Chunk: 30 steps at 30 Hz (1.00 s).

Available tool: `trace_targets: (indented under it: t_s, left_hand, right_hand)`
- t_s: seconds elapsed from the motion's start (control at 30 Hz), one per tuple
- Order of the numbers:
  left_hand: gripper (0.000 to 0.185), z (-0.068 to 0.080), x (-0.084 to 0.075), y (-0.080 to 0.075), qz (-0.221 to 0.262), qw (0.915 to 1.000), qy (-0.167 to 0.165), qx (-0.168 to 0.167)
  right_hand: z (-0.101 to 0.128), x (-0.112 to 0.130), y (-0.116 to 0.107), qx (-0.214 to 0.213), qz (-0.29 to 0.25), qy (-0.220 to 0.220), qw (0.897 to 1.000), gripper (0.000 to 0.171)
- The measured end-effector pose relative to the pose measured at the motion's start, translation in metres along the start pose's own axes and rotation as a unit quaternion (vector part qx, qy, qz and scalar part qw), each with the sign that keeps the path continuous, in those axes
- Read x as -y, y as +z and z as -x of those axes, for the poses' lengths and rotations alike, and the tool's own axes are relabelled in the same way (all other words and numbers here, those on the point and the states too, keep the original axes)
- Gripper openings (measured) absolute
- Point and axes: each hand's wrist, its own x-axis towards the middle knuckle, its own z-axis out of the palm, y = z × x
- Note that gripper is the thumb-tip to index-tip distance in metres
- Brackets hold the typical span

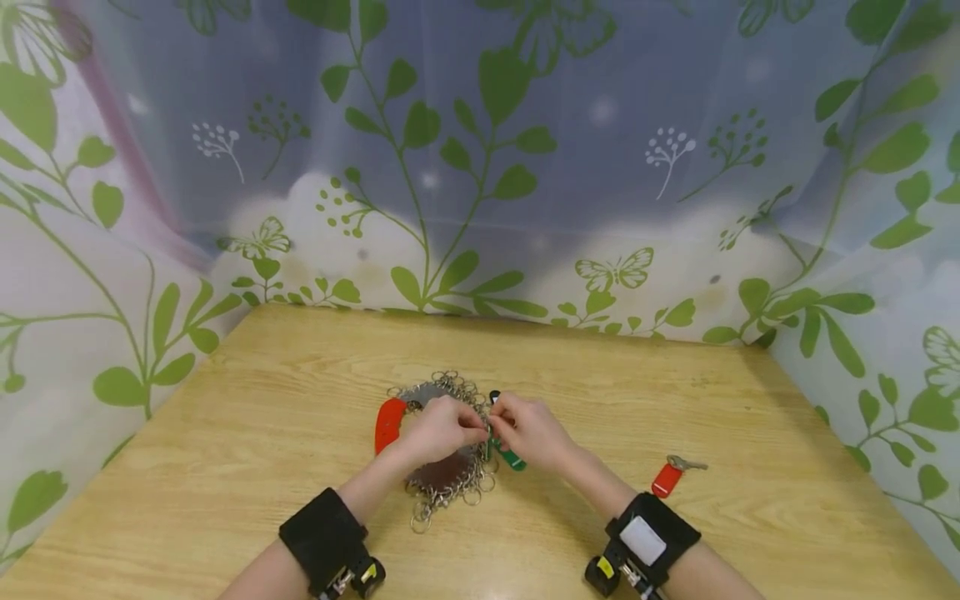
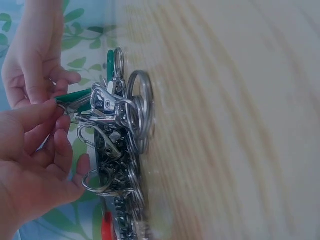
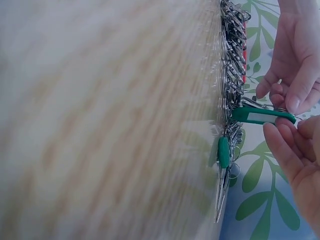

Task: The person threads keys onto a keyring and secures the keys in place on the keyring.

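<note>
Over the middle of the pale wooden table, both hands meet above a heap of silver metal key rings and clasps. The left hand comes in from the left with fingers curled, thumb and forefinger pinching at the end of a green plastic key tag with a white label strip. The right hand closes on that same tag from the other side, fingertips bunched against its far end. In the right wrist view the tag stands out level from the heap, one end among the rings, the other caught between the two hands. In the left wrist view the left fingers nip the tag's tip where a small ring sits; whether the ring itself is gripped I cannot tell.

The heap lies flat on the table, loops spilling out at its near edge. A second green plastic tag lies lower in the pile, touching the rings, untouched by either hand. At the left edge of the heap, a red plastic tag, long and rounded, lies just beside the left hand. Well apart to the right lies a small red key tag with a silver key. Both wrists wear black straps with cameras. Around the table hangs a curtain printed with green leaves and butterflies.
</note>
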Motion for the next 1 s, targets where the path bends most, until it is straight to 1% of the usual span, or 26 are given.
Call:
trace_targets:
  t_s: [0.17,0.27,0.4,0.53,0.7,0.8,1.0]
  left_hand:
    - [0.011,0.0018,-0.0004,0.0006,-0.005,1.0000,-0.008,-0.003]
    - [0.010,0.0021,0.0006,0.0001,-0.002,0.9999,-0.009,-0.006]
    - [0.010,0.0031,0.0029,-0.0014,0.003,0.9998,0.001,-0.018]
    - [0.011,0.0034,0.0030,-0.0017,-0.005,0.9996,0.003,-0.028]
    - [0.012,0.0033,0.0011,-0.0019,-0.011,0.9994,-0.001,-0.033]
    - [0.013,0.0026,0.0009,-0.0024,-0.012,0.9994,-0.005,-0.032]
    - [0.013,-0.0003,0.0010,-0.0025,0.003,0.9997,-0.014,-0.018]
  right_hand:
    - [0.0015,-0.0017,0.0023,0.002,-0.005,-0.005,1.000,0.005]
    - [0.0018,-0.0036,0.0017,0.000,0.014,-0.015,1.000,0.005]
    - [0.0026,-0.0058,-0.0005,0.001,0.043,-0.025,0.999,0.004]
    - [0.0028,-0.0078,-0.0015,0.002,0.050,-0.035,0.998,0.003]
    - [0.0005,-0.0080,-0.0004,-0.012,0.062,-0.063,0.996,0.002]
    - [-0.0006,-0.0077,-0.0004,-0.018,0.067,-0.073,0.995,0.004]
    - [-0.0017,-0.0067,-0.0023,-0.027,0.074,-0.064,0.995,0.005]
